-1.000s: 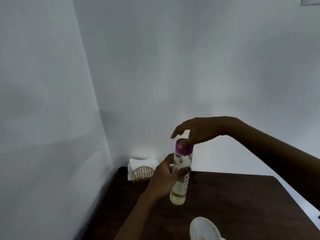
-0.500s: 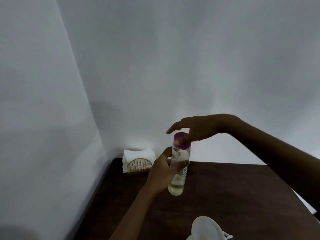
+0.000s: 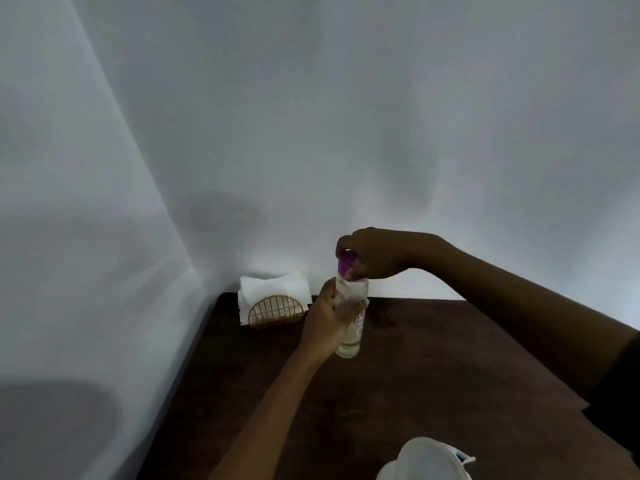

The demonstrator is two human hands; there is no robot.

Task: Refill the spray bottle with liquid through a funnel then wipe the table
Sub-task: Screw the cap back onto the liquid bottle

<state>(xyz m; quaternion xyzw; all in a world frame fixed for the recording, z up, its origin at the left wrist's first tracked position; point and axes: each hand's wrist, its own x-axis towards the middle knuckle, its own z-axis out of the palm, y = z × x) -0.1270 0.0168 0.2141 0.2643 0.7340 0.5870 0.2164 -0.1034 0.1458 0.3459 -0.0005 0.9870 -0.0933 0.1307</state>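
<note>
spray bottle (image 3: 350,317) upright over the bench (image 3: 433,358), left hand (image 3: 323,320) wrapped round its body, right hand (image 3: 372,252) pinching the purple cap (image 3: 347,263)

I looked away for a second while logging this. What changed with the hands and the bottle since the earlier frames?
The right hand, which hovered open over the purple cap, has come down and now grips it with curled fingers. The left hand still holds the clear bottle by its body, upright above the dark table. The napkin holder stays in the corner.
</note>
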